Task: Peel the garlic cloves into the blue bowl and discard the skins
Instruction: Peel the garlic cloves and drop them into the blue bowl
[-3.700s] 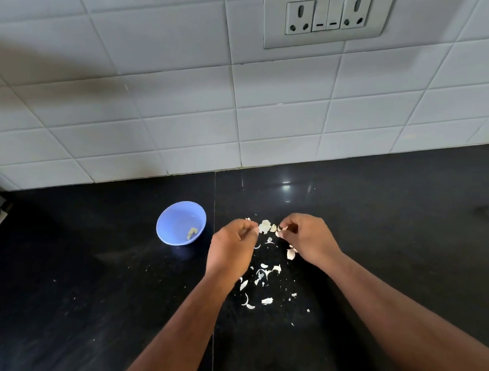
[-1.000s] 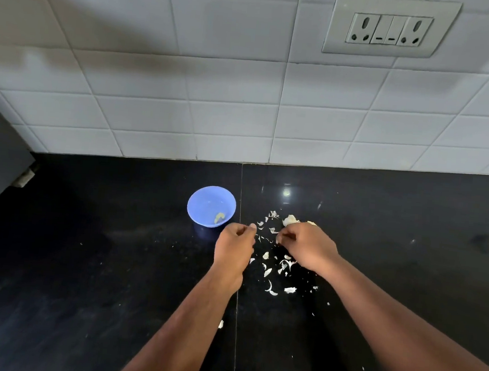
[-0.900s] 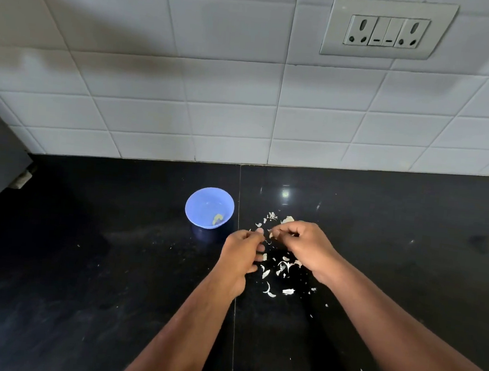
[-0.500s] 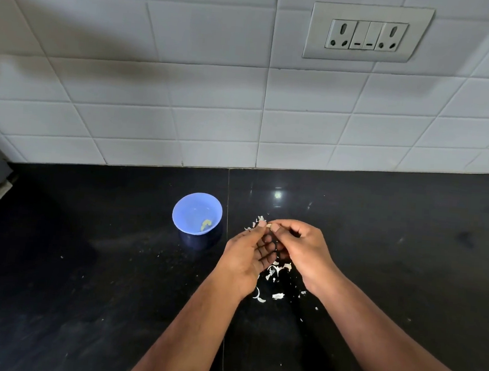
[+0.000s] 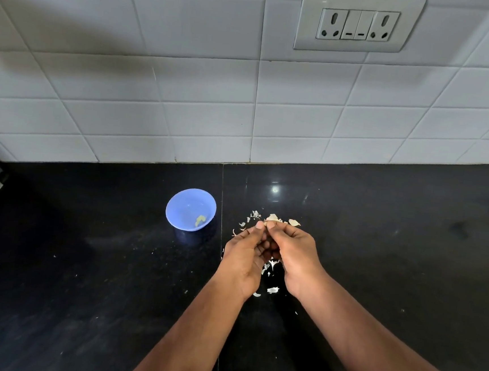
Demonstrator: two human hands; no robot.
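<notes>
Sitting in the blue bowl (image 5: 190, 209), one peeled clove (image 5: 200, 219).

I am standing at a home kitchen counter. The worktop (image 5: 80, 289) under my arms is polished black stone, glossy enough to throw back a spot of light, with a thin seam running front to back. Behind it rises a backsplash (image 5: 185, 106) of white rectangular tiles laid in offset rows, meeting the stone along a grouted edge. A grey wall plate (image 5: 359, 23) set into the tiles carries two sockets with two switches between them, the kind fitted for countertop appliances. A small blue bowl (image 5: 191, 208) sits on the stone, and papery garlic skins (image 5: 271, 266) lie scattered beside it, ordinary cooking litter.
</notes>
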